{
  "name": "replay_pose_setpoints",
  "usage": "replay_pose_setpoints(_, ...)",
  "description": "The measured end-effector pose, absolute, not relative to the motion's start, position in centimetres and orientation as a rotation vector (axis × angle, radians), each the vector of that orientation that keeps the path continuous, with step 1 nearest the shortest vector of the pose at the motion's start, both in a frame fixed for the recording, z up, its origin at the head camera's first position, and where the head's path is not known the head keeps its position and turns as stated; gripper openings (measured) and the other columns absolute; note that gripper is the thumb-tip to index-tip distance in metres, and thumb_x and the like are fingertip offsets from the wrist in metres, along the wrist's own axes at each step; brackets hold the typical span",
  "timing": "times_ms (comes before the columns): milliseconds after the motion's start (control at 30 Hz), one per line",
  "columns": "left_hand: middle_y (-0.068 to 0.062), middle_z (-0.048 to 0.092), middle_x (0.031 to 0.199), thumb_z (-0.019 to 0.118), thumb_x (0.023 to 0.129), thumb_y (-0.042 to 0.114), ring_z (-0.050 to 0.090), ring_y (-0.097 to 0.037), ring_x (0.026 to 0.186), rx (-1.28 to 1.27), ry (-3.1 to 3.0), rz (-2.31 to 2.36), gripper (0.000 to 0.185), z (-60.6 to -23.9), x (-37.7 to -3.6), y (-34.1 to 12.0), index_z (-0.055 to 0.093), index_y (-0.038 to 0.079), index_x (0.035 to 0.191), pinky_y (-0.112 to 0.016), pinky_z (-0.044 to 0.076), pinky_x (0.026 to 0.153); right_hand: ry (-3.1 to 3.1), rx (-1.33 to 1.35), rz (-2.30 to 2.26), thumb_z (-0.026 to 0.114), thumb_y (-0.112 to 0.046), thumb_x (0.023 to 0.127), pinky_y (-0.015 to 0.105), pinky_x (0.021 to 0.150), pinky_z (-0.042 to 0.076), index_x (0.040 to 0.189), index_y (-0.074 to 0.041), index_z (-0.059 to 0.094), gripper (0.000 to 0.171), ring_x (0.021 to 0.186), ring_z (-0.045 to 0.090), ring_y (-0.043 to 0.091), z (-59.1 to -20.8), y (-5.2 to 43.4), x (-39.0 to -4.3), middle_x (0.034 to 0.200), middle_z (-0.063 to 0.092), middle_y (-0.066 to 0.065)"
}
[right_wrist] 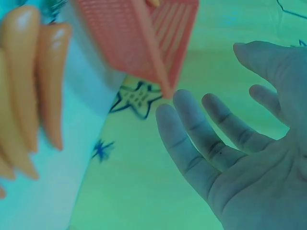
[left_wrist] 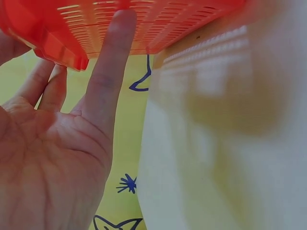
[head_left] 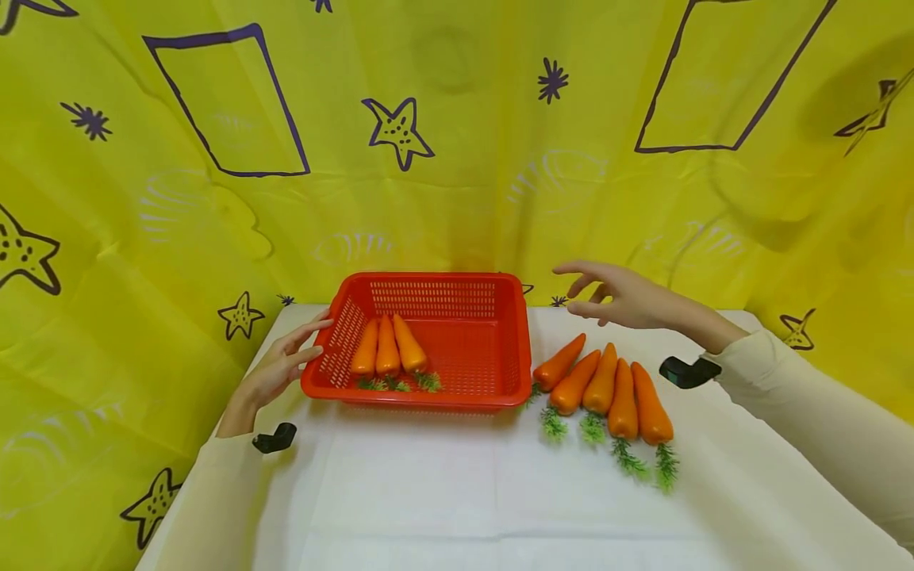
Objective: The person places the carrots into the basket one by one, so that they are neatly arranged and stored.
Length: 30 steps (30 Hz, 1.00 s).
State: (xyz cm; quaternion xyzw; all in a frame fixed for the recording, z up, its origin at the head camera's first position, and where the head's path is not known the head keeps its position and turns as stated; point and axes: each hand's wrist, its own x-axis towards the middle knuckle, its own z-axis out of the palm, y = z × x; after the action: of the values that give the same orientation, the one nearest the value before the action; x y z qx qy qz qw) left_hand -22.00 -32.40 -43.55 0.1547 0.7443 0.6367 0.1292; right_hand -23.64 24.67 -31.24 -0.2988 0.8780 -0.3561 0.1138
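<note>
I see the left hand (head_left: 274,371) at the left end of the red basket (head_left: 467,346); its fingers are rather straight and touch the basket, so its grip is not clenched. Three carrots (head_left: 387,349) lie inside, in the left part of the basket. The right hand (head_left: 624,295) is in the air with a released grip, fingers spread, near five other carrots (head_left: 601,382), which lie on the white table (head_left: 428,492) just to the right of the basket. Behind, I see a yellow cloth (head_left: 467,103) with drawn stars.
</note>
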Motion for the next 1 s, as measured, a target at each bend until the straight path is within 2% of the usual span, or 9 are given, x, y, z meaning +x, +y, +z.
replay_pose_setpoints(333, -0.005, 0.005, 0.174, 0.049, 0.107, 0.008, 0.020, -0.049, 0.149, 0.442, 2.214, 1.819, 0.050, -43.2, -21.9, -32.2, 0.037, 0.005, 0.156, -0.034, 0.059, 0.088, 2.620, -0.730, -1.055, 0.067, -0.011, 0.100, 0.038, 0.068, 0.060, 0.158, -0.007, 0.035, 0.066, 0.092, 0.071, 0.018, -32.8, 30.7, -20.6, 0.127, 0.061, 0.020)
replay_pose_setpoints(767, 0.000, 0.005, 0.174, 0.049, 0.107, 0.008, 0.018, -0.045, 0.151, 0.438, 2.207, 1.821, 0.048, -43.3, -22.3, -32.4, 0.038, 0.005, 0.154, -0.036, 0.057, 0.091, 2.663, -0.593, -1.115, 0.067, -0.011, 0.101, 0.037, 0.066, 0.061, 0.157, -0.005, 0.034, 0.066, 0.085, 0.071, 0.013, -35.2, 34.8, -17.9, 0.127, 0.060, 0.027)
replay_pose_setpoints(900, 0.000, 0.005, 0.174, 0.049, 0.108, 0.008, 0.022, -0.042, 0.150, 0.444, 2.187, 1.836, 0.048, -43.4, -22.4, -32.5, 0.038, 0.005, 0.154, -0.036, 0.058, 0.091, 2.648, -0.524, -1.130, 0.067, -0.015, 0.101, 0.038, 0.067, 0.062, 0.157, -0.004, 0.033, 0.066, 0.092, 0.072, 0.022, -36.7, 35.3, -17.3, 0.130, 0.058, 0.032)
replay_pose_setpoints(1000, 0.000, 0.005, 0.174, 0.049, 0.108, 0.008, 0.031, -0.030, 0.147, 0.463, 2.170, 1.851, 0.048, -43.5, -22.5, -32.5, 0.038, 0.004, 0.155, -0.036, 0.058, 0.091, 2.606, -0.450, -1.148, 0.067, -0.019, 0.102, 0.039, 0.069, 0.062, 0.157, -0.003, 0.032, 0.067, 0.098, 0.070, 0.033, -38.2, 35.6, -17.1, 0.135, 0.052, 0.037)
